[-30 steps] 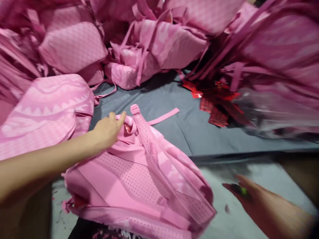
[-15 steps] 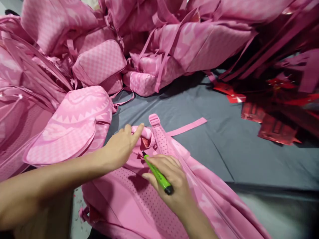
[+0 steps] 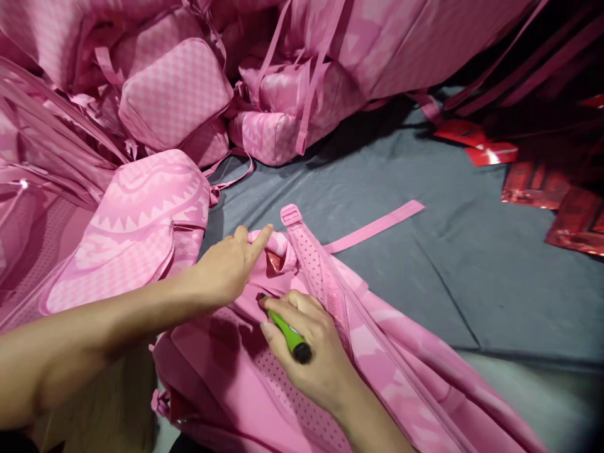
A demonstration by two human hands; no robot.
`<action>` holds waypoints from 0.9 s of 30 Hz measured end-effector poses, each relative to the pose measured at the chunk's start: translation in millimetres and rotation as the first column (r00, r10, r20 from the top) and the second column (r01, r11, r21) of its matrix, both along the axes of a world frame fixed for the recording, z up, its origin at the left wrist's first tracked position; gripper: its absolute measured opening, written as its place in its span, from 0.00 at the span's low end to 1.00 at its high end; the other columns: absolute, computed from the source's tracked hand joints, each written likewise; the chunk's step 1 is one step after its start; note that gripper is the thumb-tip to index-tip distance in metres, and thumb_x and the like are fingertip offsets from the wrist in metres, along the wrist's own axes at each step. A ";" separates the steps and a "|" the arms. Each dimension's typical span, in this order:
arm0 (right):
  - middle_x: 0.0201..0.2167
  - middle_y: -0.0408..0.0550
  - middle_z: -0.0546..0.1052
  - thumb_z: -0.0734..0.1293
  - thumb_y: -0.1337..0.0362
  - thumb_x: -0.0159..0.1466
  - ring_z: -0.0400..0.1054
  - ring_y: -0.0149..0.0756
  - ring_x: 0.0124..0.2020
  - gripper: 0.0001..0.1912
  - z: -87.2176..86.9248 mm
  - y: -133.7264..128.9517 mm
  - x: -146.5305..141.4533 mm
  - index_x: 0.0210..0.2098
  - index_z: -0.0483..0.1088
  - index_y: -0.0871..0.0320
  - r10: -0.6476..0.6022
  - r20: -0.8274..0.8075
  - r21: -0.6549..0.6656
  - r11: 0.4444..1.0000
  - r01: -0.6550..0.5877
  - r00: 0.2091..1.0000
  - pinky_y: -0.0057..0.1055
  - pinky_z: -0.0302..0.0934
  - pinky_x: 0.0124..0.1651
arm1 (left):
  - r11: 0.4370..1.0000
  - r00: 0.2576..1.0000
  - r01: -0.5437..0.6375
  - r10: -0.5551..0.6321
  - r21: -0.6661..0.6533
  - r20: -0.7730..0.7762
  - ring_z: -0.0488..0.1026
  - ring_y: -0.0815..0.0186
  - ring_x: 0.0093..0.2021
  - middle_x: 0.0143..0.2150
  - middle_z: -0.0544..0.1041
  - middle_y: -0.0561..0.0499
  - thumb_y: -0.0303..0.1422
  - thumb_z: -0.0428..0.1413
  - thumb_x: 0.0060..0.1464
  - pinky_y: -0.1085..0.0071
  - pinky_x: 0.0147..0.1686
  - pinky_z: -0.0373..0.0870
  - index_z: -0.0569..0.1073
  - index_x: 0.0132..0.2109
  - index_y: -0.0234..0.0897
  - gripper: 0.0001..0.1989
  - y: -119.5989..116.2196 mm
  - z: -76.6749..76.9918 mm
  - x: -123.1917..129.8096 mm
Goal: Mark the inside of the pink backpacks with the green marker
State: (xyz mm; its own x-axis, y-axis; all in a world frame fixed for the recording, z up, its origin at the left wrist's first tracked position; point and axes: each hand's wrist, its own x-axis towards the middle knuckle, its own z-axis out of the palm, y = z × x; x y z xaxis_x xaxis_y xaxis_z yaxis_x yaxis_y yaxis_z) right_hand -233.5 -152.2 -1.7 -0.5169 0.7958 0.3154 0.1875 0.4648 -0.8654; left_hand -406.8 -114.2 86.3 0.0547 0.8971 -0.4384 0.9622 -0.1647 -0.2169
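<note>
A pink backpack (image 3: 221, 377) lies back side up in front of me, its dotted shoulder strap (image 3: 309, 258) ending in a pink buckle (image 3: 290, 214). My left hand (image 3: 231, 264) grips its top edge beside the carry handle (image 3: 278, 241), one finger stretched out and the others partly hidden. Under the handle shows a shiny red piece (image 3: 275, 263). In my right hand (image 3: 314, 346) is a green marker (image 3: 289, 335) with black ends. Its tip is at the upper back panel, close to my left hand; whether it touches the fabric I cannot tell.
More pink backpacks (image 3: 174, 94) are heaped along the back, and another backpack (image 3: 141, 207) lies at the left. Red foil packets (image 3: 538, 182) rest on the right of the grey-covered table (image 3: 391, 270). A loose strap end (image 3: 377, 226) lies on the cover.
The view has shifted closer. My right hand has brought the marker a little left and lower against the bag, tilting it. My left hand keeps its hold near the handle.
</note>
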 end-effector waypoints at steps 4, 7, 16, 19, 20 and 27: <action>0.30 0.49 0.69 0.61 0.62 0.66 0.64 0.39 0.32 0.12 3.3 -12.5 -6.7 0.43 0.75 0.59 0.005 -0.010 0.054 0.999 -0.005 1.000 0.40 0.60 0.37 | 0.997 0.997 -0.074 0.074 0.000 0.009 0.74 0.57 0.47 0.53 0.65 0.41 0.28 0.58 0.56 0.64 0.45 0.71 0.33 0.73 0.42 0.50 -0.6 2.8 -2.9; 0.31 0.50 0.69 0.62 0.64 0.63 0.63 0.40 0.32 0.12 5.1 -20.6 -9.0 0.42 0.74 0.60 -0.015 0.019 0.124 0.992 0.013 1.000 0.40 0.59 0.36 | 0.994 0.993 -0.104 0.103 0.025 0.049 0.74 0.56 0.48 0.53 0.64 0.42 0.30 0.61 0.55 0.64 0.46 0.71 0.31 0.73 0.43 0.53 -1.7 2.9 -7.9; 0.30 0.48 0.71 0.62 0.68 0.64 0.66 0.39 0.32 0.09 -3.7 -17.1 -7.5 0.43 0.70 0.61 -0.065 -0.106 0.137 0.987 0.079 0.992 0.39 0.61 0.38 | 0.973 0.972 -0.208 0.193 0.105 0.133 0.74 0.56 0.50 0.55 0.66 0.41 0.34 0.63 0.51 0.65 0.46 0.70 0.31 0.72 0.42 0.56 -1.7 -5.1 -15.3; 0.31 0.47 0.72 0.64 0.69 0.65 0.67 0.38 0.34 0.06 -6.7 -11.4 -3.0 0.42 0.70 0.59 -0.053 -0.175 0.042 0.997 0.061 0.983 0.38 0.62 0.39 | 0.972 0.976 -0.214 0.208 0.095 0.068 0.74 0.53 0.50 0.51 0.70 0.40 0.35 0.62 0.53 0.63 0.47 0.69 0.32 0.73 0.37 0.54 -2.2 -4.5 -13.7; 0.32 0.47 0.73 0.64 0.69 0.65 0.67 0.38 0.34 0.07 -6.8 -9.7 -1.4 0.43 0.71 0.58 -0.045 -0.183 0.014 0.999 0.048 0.982 0.37 0.63 0.39 | 0.976 0.978 -0.206 0.203 0.071 0.048 0.74 0.54 0.50 0.51 0.70 0.40 0.34 0.61 0.54 0.63 0.47 0.69 0.32 0.73 0.36 0.54 -2.0 -3.4 -12.5; 0.41 0.49 0.77 0.67 0.64 0.66 0.72 0.41 0.41 0.13 -4.0 -4.3 -7.0 0.50 0.75 0.55 -0.030 -0.126 -0.028 0.999 0.027 0.992 0.40 0.65 0.43 | 0.987 0.988 -0.154 0.154 0.034 0.012 0.75 0.56 0.48 0.53 0.68 0.37 0.31 0.59 0.57 0.66 0.46 0.69 0.30 0.72 0.33 0.51 -3.7 -1.3 -10.4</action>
